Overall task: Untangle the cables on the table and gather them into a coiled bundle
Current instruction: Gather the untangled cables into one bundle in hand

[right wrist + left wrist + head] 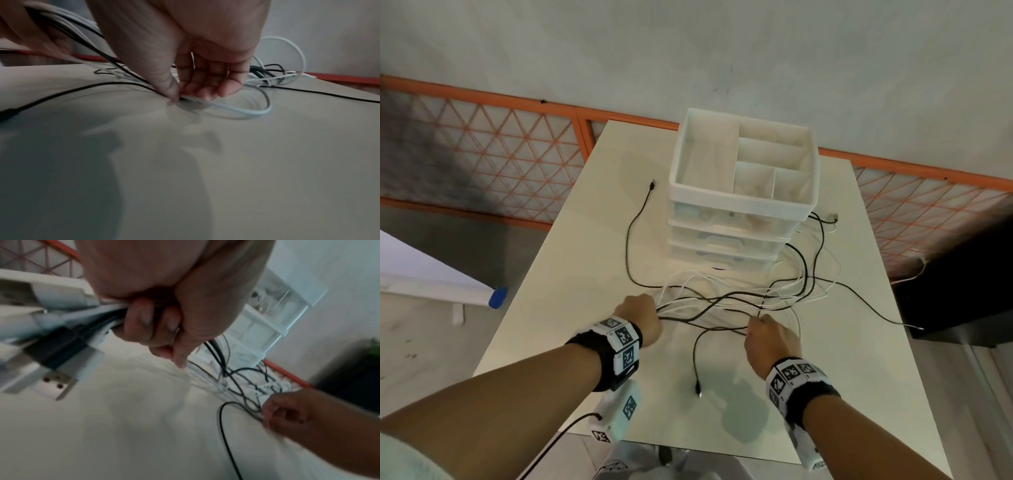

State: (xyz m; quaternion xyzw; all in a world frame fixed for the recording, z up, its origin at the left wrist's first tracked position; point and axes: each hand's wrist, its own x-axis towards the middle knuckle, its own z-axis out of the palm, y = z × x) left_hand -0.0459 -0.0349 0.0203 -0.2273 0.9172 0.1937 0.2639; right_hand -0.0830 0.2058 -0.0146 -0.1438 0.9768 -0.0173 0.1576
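Observation:
Several black and white cables (pixel 753 291) lie tangled on the white table (pixel 571 274), in front and to the right of the drawer unit. My left hand (pixel 643 317) grips a bunch of them in a fist; their USB plugs (pixel 55 379) stick out behind the fist (pixel 164 318). My right hand (pixel 767 337) is down at the table, thumb and fingers (pixel 191 94) pinching a white cable (pixel 236 110) and a black one where they cross. One black cable end (pixel 698 389) trails toward the front edge, another (pixel 652 185) lies far left of the drawers.
A white drawer unit (pixel 743 192) with an open divided top stands at the back middle of the table. An orange lattice railing (pixel 500 150) runs behind. A black cable hangs over the table's right edge (pixel 911 325). A dark object (pixel 962 291) sits to the right.

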